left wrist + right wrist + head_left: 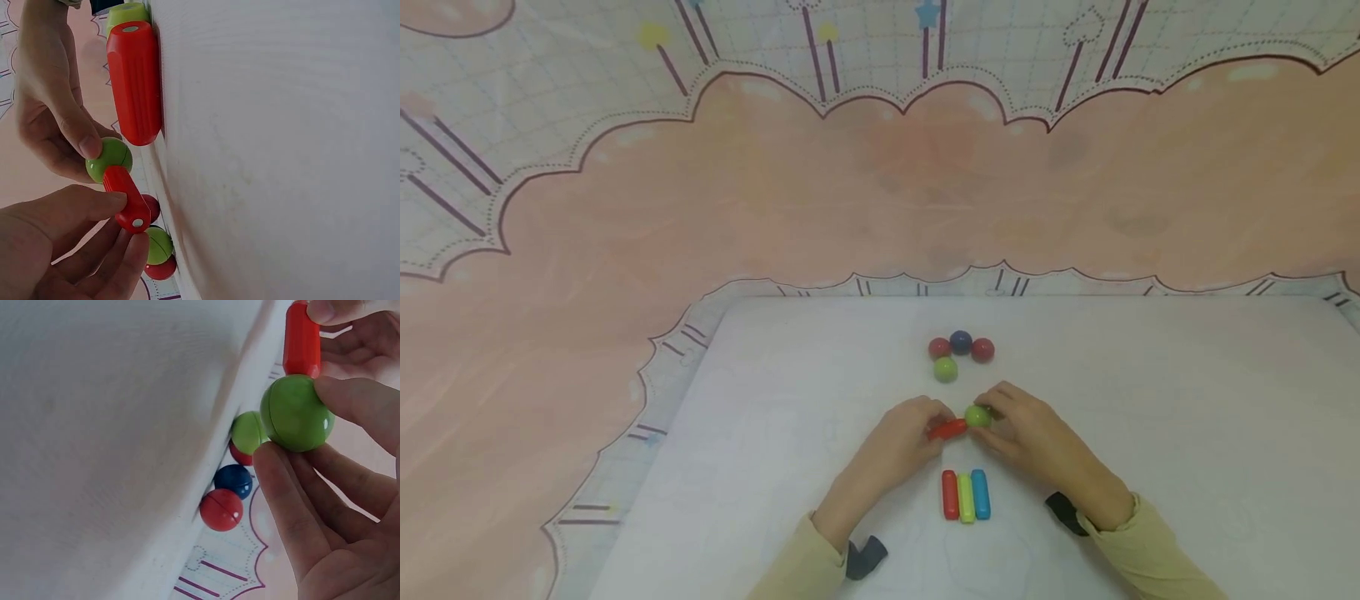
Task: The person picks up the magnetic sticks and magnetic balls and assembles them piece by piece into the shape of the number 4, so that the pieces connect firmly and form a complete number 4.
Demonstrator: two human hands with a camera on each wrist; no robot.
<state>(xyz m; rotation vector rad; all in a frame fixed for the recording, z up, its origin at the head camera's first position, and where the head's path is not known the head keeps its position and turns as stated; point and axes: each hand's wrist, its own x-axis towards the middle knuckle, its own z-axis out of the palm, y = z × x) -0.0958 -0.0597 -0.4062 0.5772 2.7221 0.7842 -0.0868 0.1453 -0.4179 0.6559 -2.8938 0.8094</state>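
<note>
Centrally: left hand [901, 437] pinches red rod [948, 429], apparently baring its end for contact; right hand [1037, 433] pinches green ball [977, 416] against that end.

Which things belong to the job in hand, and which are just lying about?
In the job:
red stick, pinched by the left hand
green ball, held by the right hand

Lying about, possibly for later:
three other sticks
four other balls

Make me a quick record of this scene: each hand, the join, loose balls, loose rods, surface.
Left hand: holds a red rod
Right hand: holds a green ball
Join: rod end touching ball
Loose balls: left red ball, blue ball, right red ball, nearer green ball
Loose rods: second red rod, yellow-green rod, blue rod
Surface: white tabletop
</note>
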